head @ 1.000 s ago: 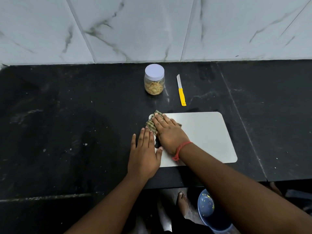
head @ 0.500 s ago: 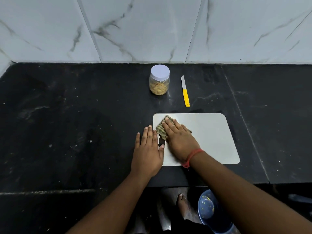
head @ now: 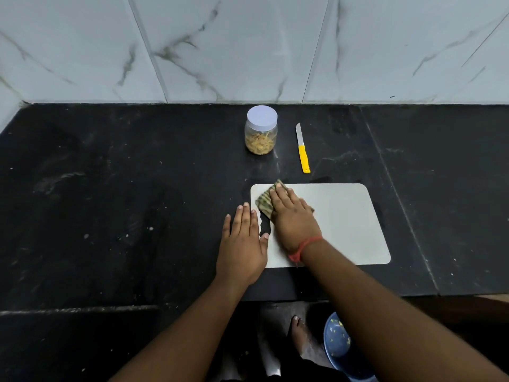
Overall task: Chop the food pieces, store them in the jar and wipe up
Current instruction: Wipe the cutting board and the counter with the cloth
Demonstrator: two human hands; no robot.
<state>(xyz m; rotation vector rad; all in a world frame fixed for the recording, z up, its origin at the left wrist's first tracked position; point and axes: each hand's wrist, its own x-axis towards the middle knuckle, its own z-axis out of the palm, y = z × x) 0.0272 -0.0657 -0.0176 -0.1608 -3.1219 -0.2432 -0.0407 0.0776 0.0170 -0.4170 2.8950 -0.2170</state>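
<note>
Cloth [head: 265, 204]: folded, green-and-tan striped, lying on the far left corner of the board [head: 344, 224]. Most of it is covered by the hand; its edges show at the fingertips and on both sides.

Board: pale, rectangular, rounded corners, flat on the black bench [head: 137, 202], near the front edge. Its surface shows no food pieces.

Jar [head: 261, 130]: clear, upright, white lid on, holding yellowish chopped food to roughly half its height. It stands beyond the board, towards the wall.

Knife [head: 302, 151]: yellow handle, blade pointing away from the person, lying just right of the jar and apart from it.

Right hand [head: 293, 217]: palm down on the cloth, fingers straight and together, pressing it flat against the board. Grip open; nothing is clasped. A red thread [head: 304, 246] circles the wrist.

Left hand [head: 243, 244]: flat on the bench at the board's left edge, fingers extended, thumb tip lying on the board's margin. Grip open.

Bench: pale specks scattered to the left of the hands.

Below the bench edge: a bare foot [head: 300, 334] on the floor and a blue bowl [head: 334, 340] with yellow scraps.
</note>
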